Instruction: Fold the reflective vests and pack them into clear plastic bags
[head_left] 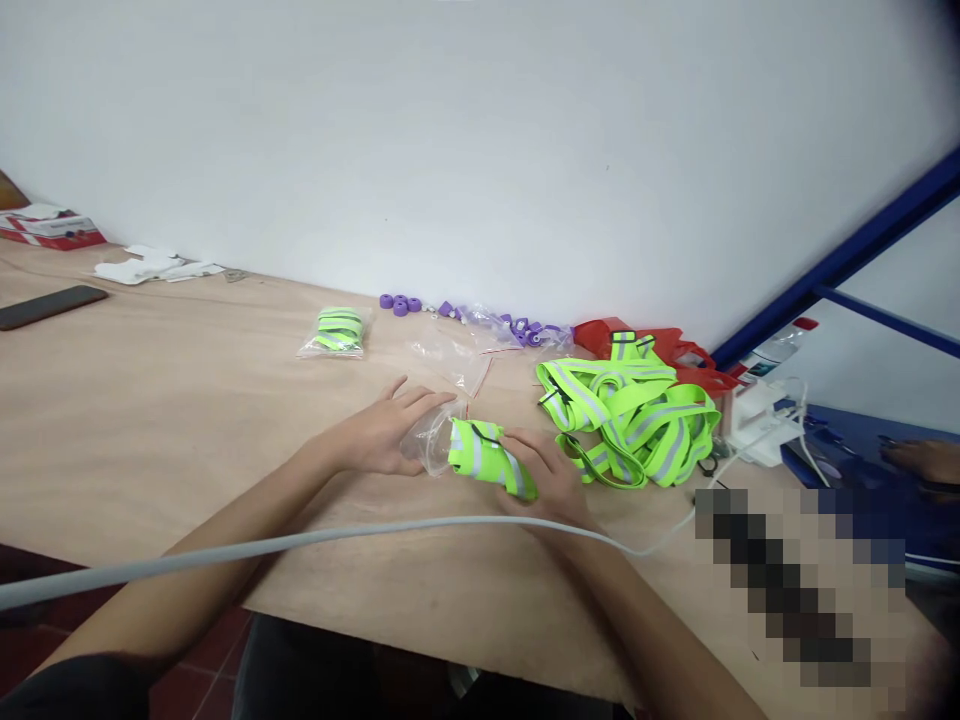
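Observation:
My right hand (551, 475) grips a folded neon-green reflective strap bundle (487, 455), its end pushed into the mouth of a clear plastic bag (431, 440). My left hand (386, 430) rests on the wooden table (187, 400) and pinches that bag at its left side. To the right lies a loose pile of neon-green reflective straps (630, 410).
A packed bag of green straps (339, 330) lies farther back, empty clear bags (454, 360) beside it. Purple rings (401, 303) line the wall. A phone (45, 305) and white papers (154, 265) sit far left. A grey cable (300, 540) crosses in front. Another person's hand (922, 460) is at right.

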